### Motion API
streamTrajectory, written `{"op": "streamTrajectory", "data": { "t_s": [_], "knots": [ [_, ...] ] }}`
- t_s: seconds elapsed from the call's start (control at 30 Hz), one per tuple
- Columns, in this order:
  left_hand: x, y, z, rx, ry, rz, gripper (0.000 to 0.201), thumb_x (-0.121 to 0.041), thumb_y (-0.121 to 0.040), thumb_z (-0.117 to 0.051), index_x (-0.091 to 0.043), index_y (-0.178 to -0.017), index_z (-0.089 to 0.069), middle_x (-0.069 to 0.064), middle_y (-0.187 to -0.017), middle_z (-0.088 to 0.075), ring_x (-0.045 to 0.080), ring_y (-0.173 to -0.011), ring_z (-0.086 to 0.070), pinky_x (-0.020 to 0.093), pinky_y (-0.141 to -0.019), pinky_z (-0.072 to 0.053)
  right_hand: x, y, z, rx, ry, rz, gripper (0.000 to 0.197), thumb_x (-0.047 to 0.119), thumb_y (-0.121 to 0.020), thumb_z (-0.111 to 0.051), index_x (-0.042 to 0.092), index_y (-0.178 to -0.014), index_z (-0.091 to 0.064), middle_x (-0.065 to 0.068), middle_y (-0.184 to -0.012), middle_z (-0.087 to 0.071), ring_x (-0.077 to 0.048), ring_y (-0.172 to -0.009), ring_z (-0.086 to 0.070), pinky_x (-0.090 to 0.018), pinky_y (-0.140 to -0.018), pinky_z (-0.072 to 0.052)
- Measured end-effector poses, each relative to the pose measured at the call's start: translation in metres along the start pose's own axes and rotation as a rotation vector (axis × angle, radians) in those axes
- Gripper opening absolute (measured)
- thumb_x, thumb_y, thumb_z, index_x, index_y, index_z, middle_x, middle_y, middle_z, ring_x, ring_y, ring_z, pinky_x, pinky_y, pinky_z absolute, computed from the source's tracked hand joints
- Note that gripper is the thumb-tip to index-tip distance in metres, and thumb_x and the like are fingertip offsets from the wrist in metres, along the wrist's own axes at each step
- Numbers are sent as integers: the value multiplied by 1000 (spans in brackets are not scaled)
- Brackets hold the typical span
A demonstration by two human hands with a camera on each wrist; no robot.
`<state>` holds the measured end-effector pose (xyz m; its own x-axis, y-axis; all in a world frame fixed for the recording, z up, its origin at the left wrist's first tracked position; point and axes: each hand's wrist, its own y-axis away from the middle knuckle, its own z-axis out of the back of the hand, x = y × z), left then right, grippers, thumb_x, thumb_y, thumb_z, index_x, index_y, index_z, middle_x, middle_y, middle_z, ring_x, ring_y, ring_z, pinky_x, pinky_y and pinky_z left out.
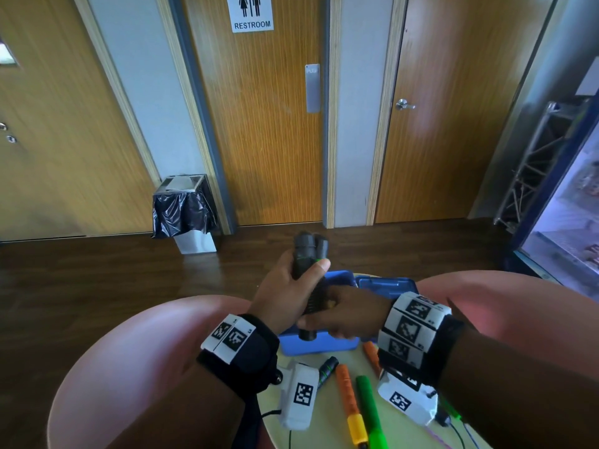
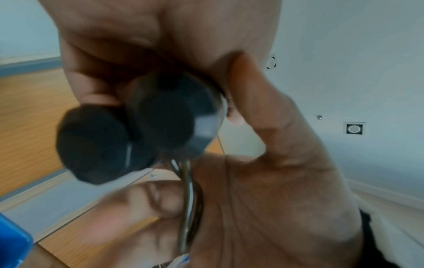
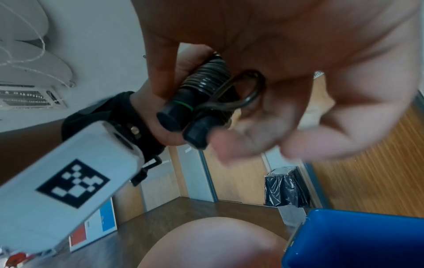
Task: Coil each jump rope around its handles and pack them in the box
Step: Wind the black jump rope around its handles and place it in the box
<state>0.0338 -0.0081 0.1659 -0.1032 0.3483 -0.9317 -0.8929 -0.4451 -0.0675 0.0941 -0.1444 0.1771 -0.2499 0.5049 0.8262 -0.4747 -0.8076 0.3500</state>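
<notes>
Above the open blue box [image 1: 327,346], the left hand [image 1: 285,294] grips two black jump rope handles [image 1: 309,254] held together, while the right hand [image 1: 351,314] pinches the black rope [image 3: 250,94] wound on them; other ropes lie on the round table [image 1: 402,432].

Under my hands [image 1: 324,306] the blue box [image 1: 324,346] sits open; orange handles [image 1: 348,393] and green handle [image 1: 368,406] crowd the table [image 1: 405,432] nearer me.

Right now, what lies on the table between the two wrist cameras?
In the head view, an orange handle and a green handle lie side by side there, plus a black handle end.
</notes>
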Motion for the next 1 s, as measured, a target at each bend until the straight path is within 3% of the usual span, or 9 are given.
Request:
{"op": "streamTrajectory", "data": {
  "t_s": [0.1,0.17,0.23,0.33,0.43,0.5,0.67,0.87,1.0],
  "knots": [
    [0,2,-5,33,-18,-18,54,-80,-67,-57,-36,-99,-60,-6,-92,-71,11,-88,-68,45,-88,-54,-1,4,3,27,-75,-28,44,49,-74,-67,26,-111,-63,1,-94,-68,-17,-83,-69,-30,-64,-50],
    [-1,2,-7,29,-54,-37,55,-80,-70,-54,-31,-95,-60,-6,-89,-71,9,-85,-67,40,-84,-55,-6,4,4,-75,-502,2,57,39,-71,-70,14,-121,-61,-11,-99,-68,-26,-88,-68,-36,-64,-53],
    [-4,4,-9,13,-133,-68,48,-74,-78,-50,-27,-87,-56,-5,-83,-69,9,-78,-66,36,-74,-54,-5,8,3,-148,-831,31,55,38,-82,-71,3,-124,-61,-23,-109,-68,-36,-97,-69,-48,-76,-59],
    [-6,8,-11,-14,-143,-152,27,-53,-94,-48,-28,-87,-57,-4,-79,-67,6,-73,-64,33,-69,-52,-6,6,2,-236,-904,35,53,44,-89,-64,3,-123,-62,-25,-116,-67,-39,-102,-69,-53,-81,-58],
    [-8,10,-10,-13,-116,-195,17,-33,-99,-52,-26,-89,-64,-5,-81,-68,2,-75,-63,23,-68,-47,-11,1,6,-313,-990,16,68,51,-80,-74,-2,-122,-61,-32,-114,-63,-45,-104,-66,-55,-78,-58],
    [-10,10,-10,40,-175,-198,12,-33,-95,-59,-25,-89,-65,-7,-79,-69,-1,-71,-63,17,-61,-46,-9,1,7,-356,-1044,5,71,48,-74,-75,-6,-116,-60,-36,-109,-60,-49,-102,-64,-62,-87,-53],
    [-18,13,-17,186,-263,-269,24,-40,-98,-53,-28,-78,-58,-9,-71,-64,0,-63,-60,12,-53,-40,-7,0,11,-490,-1078,18,29,31,-82,-74,4,-85,-62,-18,-80,-60,-34,-79,-63,-53,-85,-53],
    [-23,10,-17,289,-136,-342,27,-26,-102,-50,-24,-76,-59,-10,-68,-59,2,-63,-55,19,-59,-41,-4,3,26,-434,-956,-19,41,44,-69,-82,8,-81,-66,-17,-81,-60,-34,-80,-64,-54,-90,-52],
    [-24,14,-22,269,-102,-427,30,-28,-98,-49,-25,-69,-52,-12,-62,-51,3,-59,-47,21,-56,-37,-3,9,39,-377,-945,-49,41,45,-74,-79,8,-81,-64,-12,-75,-59,-31,-74,-60,-46,-79,-51]
  ]
}}
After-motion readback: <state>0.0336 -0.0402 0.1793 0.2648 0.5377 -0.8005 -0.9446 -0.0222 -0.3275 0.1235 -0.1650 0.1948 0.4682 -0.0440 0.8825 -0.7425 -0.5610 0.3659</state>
